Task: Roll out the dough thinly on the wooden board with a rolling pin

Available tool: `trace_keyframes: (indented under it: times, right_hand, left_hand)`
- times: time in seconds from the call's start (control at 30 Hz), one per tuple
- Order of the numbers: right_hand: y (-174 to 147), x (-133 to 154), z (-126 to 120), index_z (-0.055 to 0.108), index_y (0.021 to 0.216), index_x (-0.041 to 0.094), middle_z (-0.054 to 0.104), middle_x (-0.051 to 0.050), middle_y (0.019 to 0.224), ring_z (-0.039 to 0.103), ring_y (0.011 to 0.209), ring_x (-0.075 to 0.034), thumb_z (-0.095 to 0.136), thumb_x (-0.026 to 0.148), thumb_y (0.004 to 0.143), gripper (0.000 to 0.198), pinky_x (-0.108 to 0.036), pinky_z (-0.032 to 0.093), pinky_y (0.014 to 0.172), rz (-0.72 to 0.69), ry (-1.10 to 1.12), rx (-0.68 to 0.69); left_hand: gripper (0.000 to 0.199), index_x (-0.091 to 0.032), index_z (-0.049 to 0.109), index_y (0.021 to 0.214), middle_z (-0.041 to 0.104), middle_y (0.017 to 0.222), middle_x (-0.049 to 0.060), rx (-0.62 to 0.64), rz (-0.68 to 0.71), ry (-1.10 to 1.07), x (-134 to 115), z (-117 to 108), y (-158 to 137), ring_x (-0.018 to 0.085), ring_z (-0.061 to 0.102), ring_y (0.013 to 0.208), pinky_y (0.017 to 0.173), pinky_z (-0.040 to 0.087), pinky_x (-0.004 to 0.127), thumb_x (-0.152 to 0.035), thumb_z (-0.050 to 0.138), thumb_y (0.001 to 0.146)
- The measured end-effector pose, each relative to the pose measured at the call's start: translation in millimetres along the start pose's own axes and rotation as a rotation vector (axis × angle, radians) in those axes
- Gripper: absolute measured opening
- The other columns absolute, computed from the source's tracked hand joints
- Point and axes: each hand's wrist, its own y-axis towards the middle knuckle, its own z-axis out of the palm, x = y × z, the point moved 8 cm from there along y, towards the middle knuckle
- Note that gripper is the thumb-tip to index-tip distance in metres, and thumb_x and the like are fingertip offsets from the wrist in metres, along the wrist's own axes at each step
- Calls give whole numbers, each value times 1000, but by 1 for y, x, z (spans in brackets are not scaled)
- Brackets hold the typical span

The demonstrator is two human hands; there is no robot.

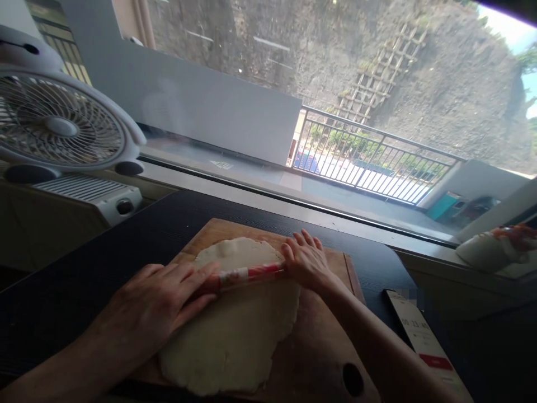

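A wide sheet of pale dough (226, 336) lies flat on a wooden cutting board (323, 336), its edge uneven. Across its upper part rests a rolling pin (255, 272) with a red and white patterned middle. My left hand (163, 296) covers the pin's left end, fingers over it and thumb on the near side. On the right end presses my right hand (308, 258), its palm over the pin and its fingers reaching past it. Both ends of the pin are mostly hidden under my hands.
The board sits on a dark table (126, 257). A phone (419, 330) showing a timer lies at the right. A white fan (62, 123) stands at the left, near a window. A white pot (482, 249) is on the right sill. The board has a dark round hole (353, 379).
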Motion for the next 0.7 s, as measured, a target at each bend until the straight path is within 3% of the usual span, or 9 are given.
trace_keyframes:
  times: [0.1, 0.2, 0.27, 0.37, 0.43, 0.5, 0.6, 0.7]
  right_hand:
    - [52, 7, 5, 52, 124, 23, 45, -10, 138, 31, 133, -28, 22, 49, 96, 49, -50, 28, 103, 51, 15, 107]
    - [60, 14, 3, 49, 128, 22, 43, -10, 140, 30, 133, -27, 25, 49, 95, 48, -48, 30, 103, 39, 12, 108]
    - [35, 18, 1, 50, 128, 25, 42, -7, 142, 27, 136, -26, 23, 45, 97, 46, -46, 28, 106, -12, 8, 62]
    - [-30, 20, -4, 49, 131, 26, 40, -3, 144, 20, 139, -24, 22, 42, 98, 46, -45, 22, 111, -110, 18, -25]
    - [-68, 18, -7, 39, 139, 20, 34, -6, 148, 16, 141, -23, 28, 42, 97, 50, -44, 20, 113, -145, 42, -37]
    - [-87, 17, -9, 35, 142, 17, 32, -7, 149, 19, 140, -22, 30, 42, 96, 53, -41, 20, 114, -170, 93, 8]
    - [-71, 18, -8, 49, 133, 21, 43, -5, 143, 34, 134, -19, 23, 40, 98, 48, -38, 27, 111, -158, 204, 91]
    - [-18, 17, -5, 54, 128, 23, 41, -6, 143, 32, 134, -21, 21, 43, 98, 48, -41, 26, 110, -85, 250, 47]
  left_hand:
    - [40, -26, 57, 121, 65, 105, 4, -5, -20, 107, 14, 0, 2, 24, 58, 90, 79, 41, 40, -43, 43, 88]
    - [39, -25, 53, 124, 63, 105, 4, -34, -17, 111, 24, 1, -3, 23, 58, 91, 77, 40, 37, -39, 42, 89]
    - [39, -26, 49, 126, 61, 108, 4, -64, 30, 60, 25, 3, -12, 22, 56, 95, 80, 40, 35, -37, 44, 89]
    - [45, -30, 42, 132, 57, 113, 3, -162, 105, -27, 22, 1, -27, 21, 53, 100, 87, 38, 34, -33, 49, 88]
    - [48, -33, 38, 134, 56, 114, 1, -221, 128, -72, 21, -3, -35, 20, 52, 103, 90, 37, 34, -31, 50, 87]
    - [49, -35, 38, 134, 56, 114, 0, -241, 148, -106, 24, -5, -39, 19, 52, 103, 91, 36, 33, -27, 50, 87]
    - [49, -39, 42, 130, 59, 110, -4, -217, 157, -135, 34, -8, -43, 18, 53, 102, 93, 34, 33, -27, 55, 84]
    - [48, -40, 47, 126, 61, 106, -6, -168, 60, -197, 51, -8, -47, 16, 56, 99, 90, 38, 30, -35, 61, 81]
